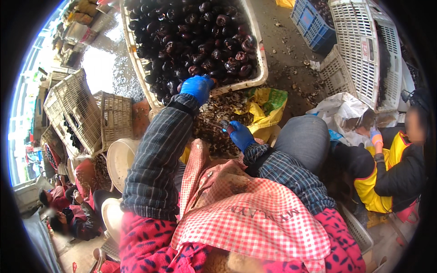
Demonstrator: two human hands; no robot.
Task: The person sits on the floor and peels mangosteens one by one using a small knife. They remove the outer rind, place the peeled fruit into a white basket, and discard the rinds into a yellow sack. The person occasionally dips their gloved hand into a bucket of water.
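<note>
A white plastic crate [263, 65] full of dark, glossy water chestnuts [191, 37] stands before me. My left hand [198, 88], in a blue glove, reaches over its near rim and touches the water chestnuts; the fingertips are hidden, so I cannot tell if one is held. Closer to my lap, my right hand [240, 134], also gloved in blue, grips a peeling knife [226, 125] by its dark handle. The blade points left over a heap of brown and white peelings [218, 112]. The peelings lie beside a yellow and green plastic sack [269, 105].
A red-checked apron [252, 211] covers my lap. White slatted crates [73, 112] and a white bucket [121, 163] stand at left. A blue crate [312, 25] and tall white crates [356, 44] stand at upper right. A co-worker [389, 170] sits at right; other people [73, 215] sit at lower left.
</note>
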